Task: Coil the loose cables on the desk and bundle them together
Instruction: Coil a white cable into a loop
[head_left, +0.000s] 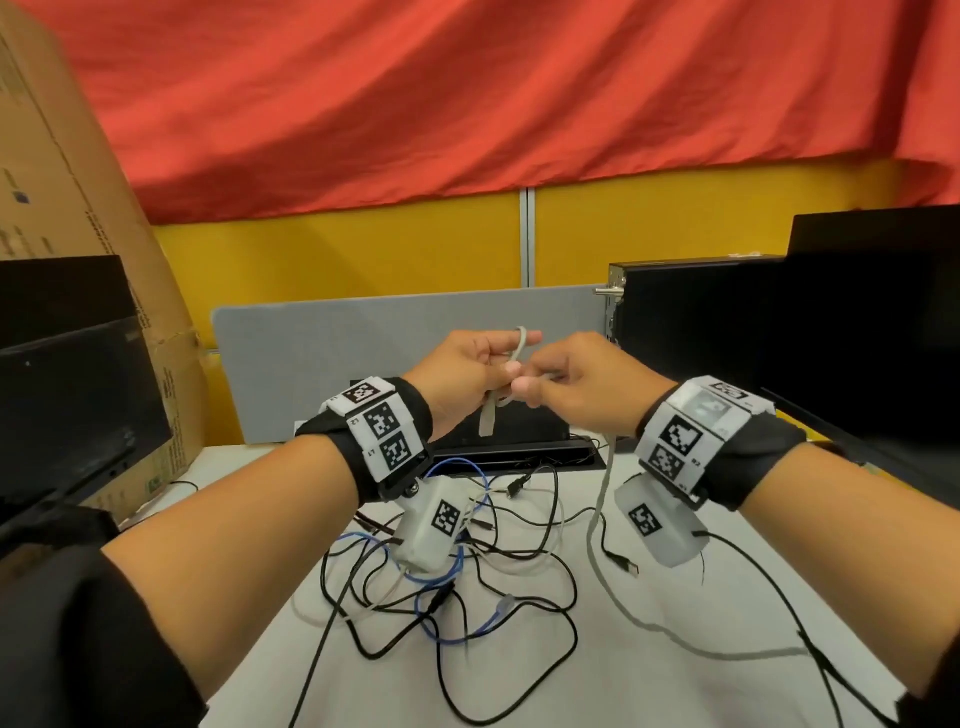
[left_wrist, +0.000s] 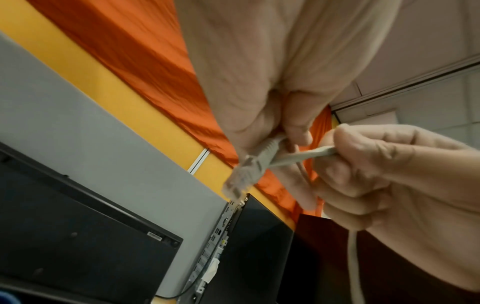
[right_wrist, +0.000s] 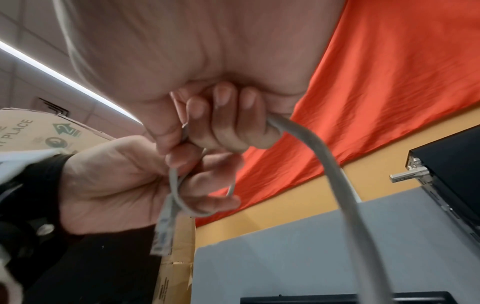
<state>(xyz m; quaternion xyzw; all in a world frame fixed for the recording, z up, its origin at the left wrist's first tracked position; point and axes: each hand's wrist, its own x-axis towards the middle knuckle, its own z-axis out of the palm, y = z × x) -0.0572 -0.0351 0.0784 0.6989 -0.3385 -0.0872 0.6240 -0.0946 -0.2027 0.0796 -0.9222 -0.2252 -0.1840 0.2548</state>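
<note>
The counter (head_left: 753, 597) carried a tangle of black, blue and white cables (head_left: 467, 582), with the grey cable (head_left: 597, 545) trailing off it up to both raised hands. The right hand (head_left: 576, 384) was closed around that cable. The left hand (head_left: 467, 374) pinched a small loop of it near the plug (left_wrist: 244, 176), which seemed to hang free.
</note>
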